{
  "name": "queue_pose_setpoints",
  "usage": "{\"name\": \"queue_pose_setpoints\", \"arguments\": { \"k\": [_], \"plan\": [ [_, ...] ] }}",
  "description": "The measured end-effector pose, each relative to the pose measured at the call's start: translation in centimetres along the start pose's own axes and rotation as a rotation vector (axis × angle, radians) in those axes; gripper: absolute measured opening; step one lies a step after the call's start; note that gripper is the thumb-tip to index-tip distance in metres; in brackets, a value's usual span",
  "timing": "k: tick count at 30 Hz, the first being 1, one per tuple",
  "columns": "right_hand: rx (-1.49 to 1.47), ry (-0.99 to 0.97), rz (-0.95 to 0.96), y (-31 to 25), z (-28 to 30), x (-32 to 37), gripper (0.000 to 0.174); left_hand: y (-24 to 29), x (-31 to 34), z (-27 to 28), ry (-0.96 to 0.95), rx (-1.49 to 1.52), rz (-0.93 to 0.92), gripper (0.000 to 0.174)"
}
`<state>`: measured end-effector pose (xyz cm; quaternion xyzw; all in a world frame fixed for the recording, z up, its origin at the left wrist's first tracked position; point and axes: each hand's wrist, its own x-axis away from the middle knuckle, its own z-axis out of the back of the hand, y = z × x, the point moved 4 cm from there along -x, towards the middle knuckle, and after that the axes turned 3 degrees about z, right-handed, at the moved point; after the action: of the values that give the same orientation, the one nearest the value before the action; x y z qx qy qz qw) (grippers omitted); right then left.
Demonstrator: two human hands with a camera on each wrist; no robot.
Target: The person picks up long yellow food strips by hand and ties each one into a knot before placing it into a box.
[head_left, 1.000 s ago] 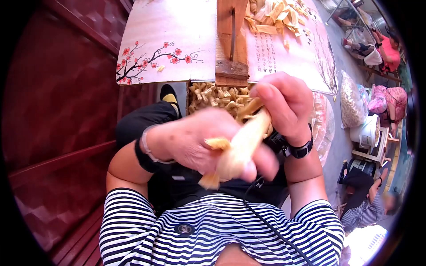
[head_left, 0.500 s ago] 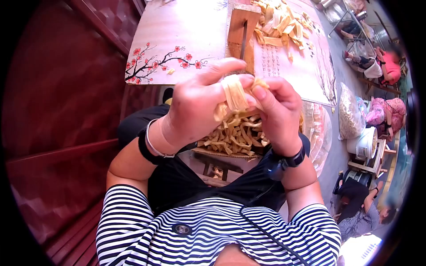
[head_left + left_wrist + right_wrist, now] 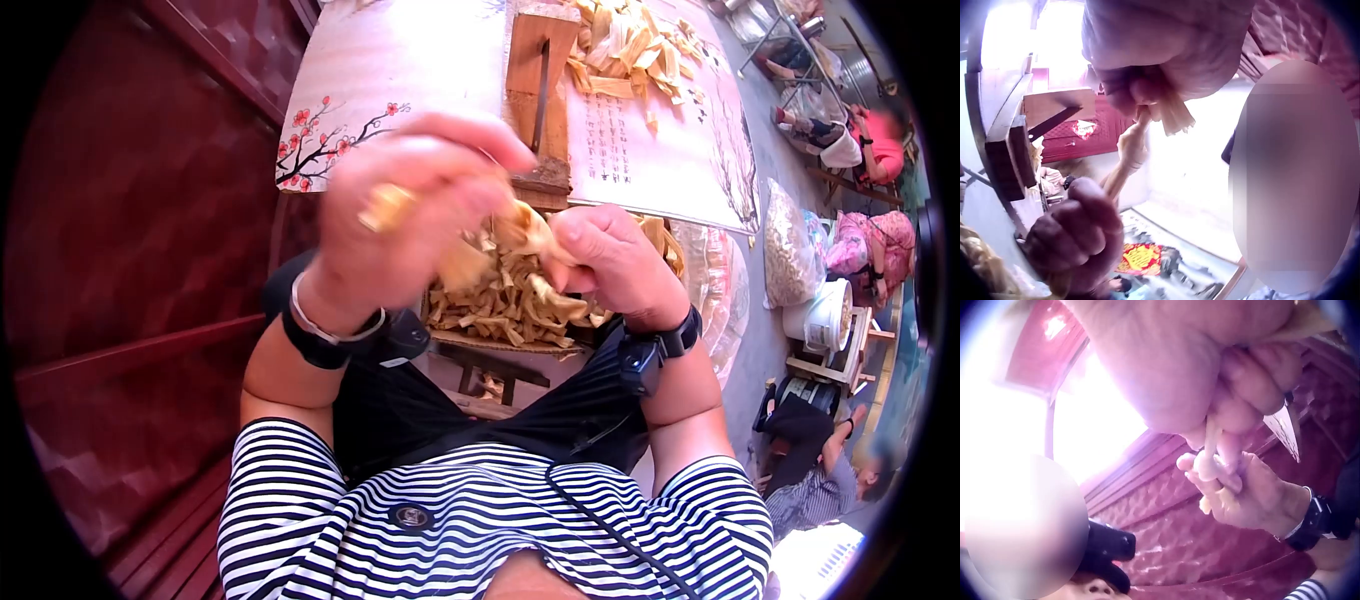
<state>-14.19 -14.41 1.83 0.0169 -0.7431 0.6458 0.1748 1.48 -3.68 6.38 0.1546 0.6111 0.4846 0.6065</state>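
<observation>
Both hands are held up in front of my chest on one pale yellow strip (image 3: pixel 525 232). My left hand (image 3: pixel 400 215) is curled over, back toward the head camera, pinching one end. My right hand (image 3: pixel 615 265) grips the other end close beside it. In the left wrist view the strip (image 3: pixel 1169 112) hangs frayed from the left hand (image 3: pixel 1166 50) and runs down to the right hand (image 3: pixel 1075 237). The right wrist view shows the right hand (image 3: pixel 1210 362) and the left hand (image 3: pixel 1254 494) with the strip (image 3: pixel 1210 450) pulled between them.
Below the hands a shallow basket (image 3: pixel 480 345) holds several knotted strips (image 3: pixel 510 300). Beyond it is a table (image 3: pixel 400 90) under a blossom-printed cover, with a wooden cutting block (image 3: pixel 535 70) and a pile of cut strips (image 3: pixel 630 45). People sit at the right (image 3: pixel 870 130).
The hands rose from near my chest to above the basket. The strip was looped over a left finger; now the left hand has rolled over and the strip is drawn short between the hands.
</observation>
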Motion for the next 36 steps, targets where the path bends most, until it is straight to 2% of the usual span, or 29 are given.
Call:
{"name": "queue_pose_setpoints", "arguments": {
  "k": [1, 2, 5, 8, 9, 10, 11, 14, 15, 18, 22, 23, 26, 27, 30, 31, 32, 34, 36],
  "plan": [
    [-0.183, -0.013, 0.059, 0.8, -0.1, -0.2, 0.049, -0.4, 0.2, 0.4, 0.080, 0.129, 0.077, 0.006],
    [-0.245, -0.024, 0.059, 0.7, -0.1, -0.2, 0.048, -0.9, 0.4, 0.8, 0.160, 0.258, 0.151, 0.008],
    [-0.428, -0.018, 0.027, 0.7, 0.0, -0.2, 0.046, -1.5, 0.4, 0.8, 0.143, 0.247, 0.248, 0.013],
    [-0.489, -0.013, -0.046, 0.8, -0.4, -0.6, 0.043, -2.6, 0.6, -0.2, -0.106, 0.247, 0.508, 0.019],
    [-0.444, -0.013, -0.058, 0.8, -0.5, -0.7, 0.040, -2.9, 0.4, -1.6, -0.127, 0.424, 0.321, 0.022],
    [-0.397, -0.014, -0.070, 0.7, -0.7, -0.6, 0.038, -2.9, 0.9, -2.2, -0.214, 0.365, 0.396, 0.020],
    [-0.353, -0.013, -0.081, 0.7, -0.8, -0.6, 0.035, -3.2, 1.3, -2.0, -0.185, 0.428, 0.441, 0.016],
    [-0.115, 0.284, -0.015, -0.6, 1.0, 0.2, 0.026, -3.8, 1.5, -1.7, -0.049, 0.533, 0.502, 0.009],
    [-0.082, 0.348, 0.096, -1.3, 1.2, 0.2, 0.018, -4.0, 1.5, -1.5, 0.007, 0.555, 0.508, 0.007],
    [0.200, 0.664, 0.365, -1.9, 3.0, -0.3, 0.015, -5.3, 0.5, -1.6, 0.221, 0.358, 0.461, 0.006],
    [0.635, 0.882, 0.494, -1.2, 5.0, -2.4, 0.015, -7.1, -1.0, -2.3, 0.230, -0.178, 0.346, 0.010],
    [0.734, 0.900, 0.496, -1.2, 5.1, -2.8, 0.019, -7.4, -1.1, -2.5, 0.227, -0.283, 0.331, 0.013],
    [0.834, 1.044, 0.430, -0.5, 6.8, -2.3, 0.023, -9.5, 0.1, -0.8, 0.365, -0.371, 0.503, 0.017],
    [0.707, 1.009, 0.472, -0.5, 6.7, -1.8, 0.021, -8.5, 0.2, -0.2, 0.344, -0.450, 0.451, 0.016],
    [0.641, 0.846, 0.591, -1.3, 3.4, -0.6, 0.016, -5.4, 0.4, -0.6, 0.220, -0.257, 0.437, 0.016],
    [0.677, 0.738, 0.772, -1.9, 2.1, -0.3, 0.012, -4.5, 0.3, -1.3, 0.209, -0.271, 0.223, 0.018],
    [0.817, 0.660, 0.887, -2.9, 0.8, 0.1, 0.010, -3.9, 0.4, -2.3, 0.202, -0.177, 0.238, 0.018],
    [0.846, 0.427, 1.083, -3.2, -0.2, 0.2, 0.011, -2.0, 1.0, -4.2, 0.190, 0.013, 0.265, 0.018],
    [0.855, 0.230, 1.112, -4.3, -1.4, 0.9, 0.016, -3.0, 2.4, -5.1, -0.012, 0.279, 0.721, 0.018]
  ]
}}
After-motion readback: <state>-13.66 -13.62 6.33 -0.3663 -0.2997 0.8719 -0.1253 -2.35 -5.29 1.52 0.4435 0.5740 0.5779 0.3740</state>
